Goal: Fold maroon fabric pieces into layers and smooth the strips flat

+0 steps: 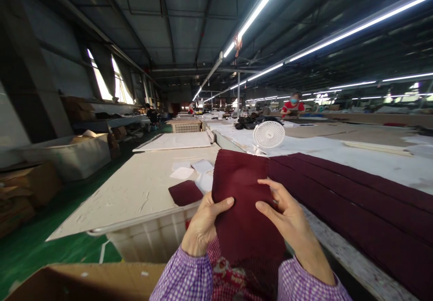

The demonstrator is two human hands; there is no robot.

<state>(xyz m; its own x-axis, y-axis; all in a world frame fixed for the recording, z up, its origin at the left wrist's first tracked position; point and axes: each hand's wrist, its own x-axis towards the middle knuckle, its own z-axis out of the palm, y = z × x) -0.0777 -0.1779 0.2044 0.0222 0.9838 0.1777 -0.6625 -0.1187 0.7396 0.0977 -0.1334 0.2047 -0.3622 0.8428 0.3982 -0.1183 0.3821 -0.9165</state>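
Both of my hands hold up a dark red piece of ribbed fabric in front of me. My left hand grips its left edge, thumb pressed on the front. My right hand holds the right side, thumb and fingers lying across the cloth. The piece hangs down towards my lap. A smaller dark red piece lies on the board-covered bin just left of my hands. Long rows of the same dark red fabric are laid out on the cutting table to my right.
A small white fan stands on the table behind the fabric. White paper slips lie on the board. A cardboard box sits at the lower left. A person in red works far back. Green floor aisle runs on the left.
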